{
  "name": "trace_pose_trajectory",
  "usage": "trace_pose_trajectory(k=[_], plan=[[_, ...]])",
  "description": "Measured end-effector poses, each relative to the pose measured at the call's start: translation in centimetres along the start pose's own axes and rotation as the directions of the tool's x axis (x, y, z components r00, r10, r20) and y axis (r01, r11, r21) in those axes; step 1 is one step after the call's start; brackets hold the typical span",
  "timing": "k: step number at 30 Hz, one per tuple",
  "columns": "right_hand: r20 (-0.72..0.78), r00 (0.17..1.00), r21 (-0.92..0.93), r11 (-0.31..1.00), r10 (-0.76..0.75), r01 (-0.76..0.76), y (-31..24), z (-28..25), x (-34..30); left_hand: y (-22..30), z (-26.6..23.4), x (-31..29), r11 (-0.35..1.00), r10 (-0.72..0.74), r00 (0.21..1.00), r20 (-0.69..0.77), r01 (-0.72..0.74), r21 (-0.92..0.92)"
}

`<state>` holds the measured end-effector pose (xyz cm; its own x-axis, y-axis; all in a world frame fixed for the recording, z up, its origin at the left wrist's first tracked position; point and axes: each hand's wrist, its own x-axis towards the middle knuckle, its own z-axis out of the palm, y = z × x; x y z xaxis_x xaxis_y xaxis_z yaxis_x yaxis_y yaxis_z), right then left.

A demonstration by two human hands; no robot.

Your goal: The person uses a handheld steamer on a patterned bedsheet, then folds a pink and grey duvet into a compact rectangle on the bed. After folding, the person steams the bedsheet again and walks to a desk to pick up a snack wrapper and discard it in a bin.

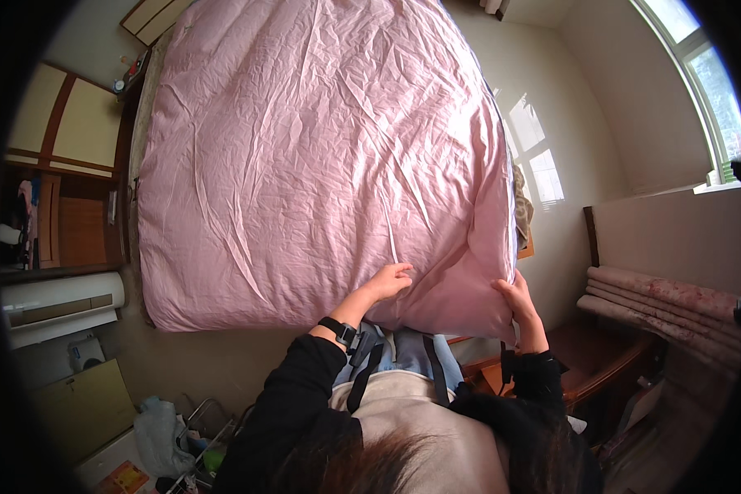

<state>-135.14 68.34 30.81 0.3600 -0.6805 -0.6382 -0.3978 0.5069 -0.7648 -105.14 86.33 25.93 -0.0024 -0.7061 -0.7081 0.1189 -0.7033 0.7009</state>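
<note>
A wrinkled pink duvet [305,156] is spread over a bed and fills most of the view. My left hand [387,281] lies on top of it near the front edge, fingers curled against the cloth. At the duvet's front right corner, my right hand [514,298] grips the fabric, thumb on top. A black watch sits on my left wrist [342,331]. Both sleeves are black.
A wooden cabinet [66,198] stands left of the bed, with a white appliance [58,305] below it. A wire rack with bags [181,445] is at the lower left. Rolled pink mats [659,300] and a wooden stand [593,354] lie right, under a bright window [708,74].
</note>
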Motion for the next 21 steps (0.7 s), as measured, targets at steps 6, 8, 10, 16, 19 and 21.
trace_pose_trajectory(k=[6,8,10,16,19,21], plan=[[-0.216,0.958,-0.066,0.976,0.19,-0.208,-3.8,11.1,4.8,-5.0,-8.3,-7.5,0.986,-0.048,0.986,-0.161,0.021,-0.166],[-0.322,0.943,-0.011,0.995,0.087,-0.096,-6.4,16.5,6.1,-8.1,-11.5,-10.8,0.963,-0.056,0.966,-0.252,-0.015,-0.271],[-0.417,0.876,-0.327,0.939,-0.242,0.104,-10.2,23.9,5.8,-11.9,-15.7,-14.5,0.946,-0.085,0.956,-0.282,-0.011,-0.323],[0.226,0.655,-0.524,0.478,-0.721,0.706,-11.7,55.7,-5.6,-26.1,-27.7,-29.4,0.795,-0.272,0.842,-0.465,-0.075,-0.602],[0.57,0.719,-0.721,0.177,-0.399,0.67,-6.8,68.6,-7.6,-32.2,-32.1,-37.0,0.779,-0.36,0.744,-0.563,-0.092,-0.62],[0.643,0.742,-0.73,0.141,-0.191,0.669,-2.8,74.3,-7.2,-35.6,-34.1,-41.0,0.735,-0.44,0.697,-0.567,-0.083,-0.673]])
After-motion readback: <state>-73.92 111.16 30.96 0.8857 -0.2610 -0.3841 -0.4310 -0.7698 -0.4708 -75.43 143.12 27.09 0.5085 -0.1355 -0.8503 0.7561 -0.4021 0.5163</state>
